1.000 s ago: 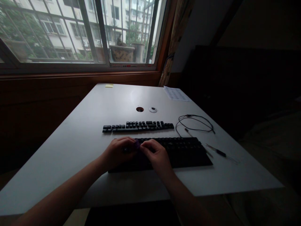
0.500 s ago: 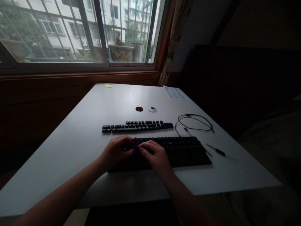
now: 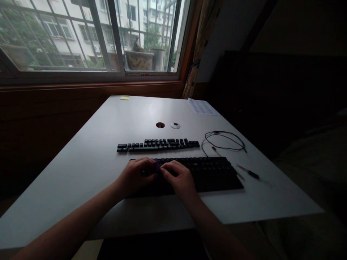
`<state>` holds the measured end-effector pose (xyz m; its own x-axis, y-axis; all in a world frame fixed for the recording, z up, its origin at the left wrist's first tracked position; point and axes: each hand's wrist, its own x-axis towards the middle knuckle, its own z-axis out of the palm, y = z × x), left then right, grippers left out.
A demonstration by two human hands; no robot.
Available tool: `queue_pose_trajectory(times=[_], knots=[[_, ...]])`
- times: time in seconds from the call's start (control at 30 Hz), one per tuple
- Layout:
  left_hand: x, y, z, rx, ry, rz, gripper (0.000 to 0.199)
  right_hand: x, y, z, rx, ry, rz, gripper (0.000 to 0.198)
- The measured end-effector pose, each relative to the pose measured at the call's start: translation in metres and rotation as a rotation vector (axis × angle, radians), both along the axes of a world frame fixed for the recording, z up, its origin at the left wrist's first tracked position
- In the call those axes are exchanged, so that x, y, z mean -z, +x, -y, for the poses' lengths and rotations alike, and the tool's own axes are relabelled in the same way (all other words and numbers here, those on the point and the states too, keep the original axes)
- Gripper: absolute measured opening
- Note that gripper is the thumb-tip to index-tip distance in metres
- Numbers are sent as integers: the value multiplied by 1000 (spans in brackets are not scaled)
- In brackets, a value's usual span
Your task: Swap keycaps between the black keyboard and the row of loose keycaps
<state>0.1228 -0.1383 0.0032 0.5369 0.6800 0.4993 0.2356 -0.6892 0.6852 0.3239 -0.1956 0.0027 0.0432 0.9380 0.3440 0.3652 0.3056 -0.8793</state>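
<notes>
A black keyboard [image 3: 217, 180] lies near the table's front edge, its left part covered by my hands. Above it, my left hand [image 3: 138, 173] is closed, thumb and fingers curled round a small purple piece [image 3: 157, 165] that looks like cloth. My right hand [image 3: 177, 175] meets it from the right, thumb and forefinger pinched at the purple piece's edge. Whatever sits inside the cloth is too dark to make out. Behind the keyboard, loose black keycaps [image 3: 164, 147] are laid out in rows.
A black cable [image 3: 238, 148] loops on the right of the white table [image 3: 92, 144]. Nearby lies a wire tool with a black handle [image 3: 253, 174]. Farther back are a round hole [image 3: 160, 125], a round cover [image 3: 175, 125], a printed sheet [image 3: 202, 107] and a yellow note [image 3: 124, 98].
The purple piece has shifted slightly between my fingers and shows a little more. Both hands stay almost in place over the keyboard.
</notes>
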Motion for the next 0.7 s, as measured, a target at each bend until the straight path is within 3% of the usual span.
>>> queue_pose_trajectory(times=[0.27, 0.5, 0.7], knots=[[-5, -3, -3, -69, -53, 58, 12, 3, -7, 4, -107, 45, -11, 6], [-7, -9, -3, 11, -175, 192, 13, -3, 5, 6, 93, 52, -145, 13], [-6, -8, -2, 97, -248, 248, 17, 1, -3, 6, 78, -42, -367, 18]])
